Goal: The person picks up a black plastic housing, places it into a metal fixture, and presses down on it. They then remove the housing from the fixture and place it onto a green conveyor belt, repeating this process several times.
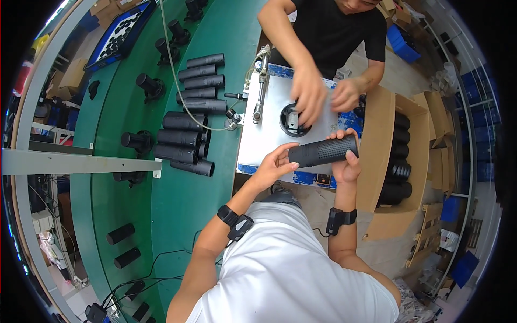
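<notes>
Between both hands I hold a black ribbed cylinder, lying nearly level over the near edge of a metal plate. My left hand pinches its left end between thumb and fingers. Around its right end close the fingers and thumb of my right hand. Just beyond it, a round black fixture with a metal piece inside sits on the plate. A co-worker's hand, blurred, reaches to this fixture; their other hand is beside it.
Black cylinders lie stacked on the green bench at left, with black flanged parts farther left. A pneumatic rod stands at the plate's left. A cardboard box holding black cylinders is at right. A metal bar crosses at left.
</notes>
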Motion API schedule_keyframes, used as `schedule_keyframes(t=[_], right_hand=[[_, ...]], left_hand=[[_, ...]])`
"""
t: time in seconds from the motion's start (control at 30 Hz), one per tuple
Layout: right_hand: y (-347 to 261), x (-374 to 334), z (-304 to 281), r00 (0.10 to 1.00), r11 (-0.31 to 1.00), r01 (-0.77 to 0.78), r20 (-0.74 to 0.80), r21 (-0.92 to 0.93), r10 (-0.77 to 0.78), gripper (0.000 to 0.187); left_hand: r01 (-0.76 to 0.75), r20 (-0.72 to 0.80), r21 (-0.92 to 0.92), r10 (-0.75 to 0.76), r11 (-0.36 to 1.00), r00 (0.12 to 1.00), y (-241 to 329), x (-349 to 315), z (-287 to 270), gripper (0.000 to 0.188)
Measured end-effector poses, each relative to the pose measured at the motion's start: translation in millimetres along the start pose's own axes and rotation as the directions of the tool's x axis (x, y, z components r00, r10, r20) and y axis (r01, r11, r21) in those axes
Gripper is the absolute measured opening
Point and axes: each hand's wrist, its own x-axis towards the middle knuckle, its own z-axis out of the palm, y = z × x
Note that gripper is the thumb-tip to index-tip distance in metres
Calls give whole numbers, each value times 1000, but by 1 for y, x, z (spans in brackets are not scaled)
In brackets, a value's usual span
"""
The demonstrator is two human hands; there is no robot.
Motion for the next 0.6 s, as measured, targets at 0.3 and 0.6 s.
schedule_keyframes(t=[0.3,0.6], right_hand=[[-6,40,5,971,938,240,68,-251,-231,54],[24,91,24,974,750,225,146,-621,-172,46]], left_hand=[[-167,-184,244,215,955,959,-3,13,-15,51],[-127,-161,211,163,969,973,-16,7,-41,25]])
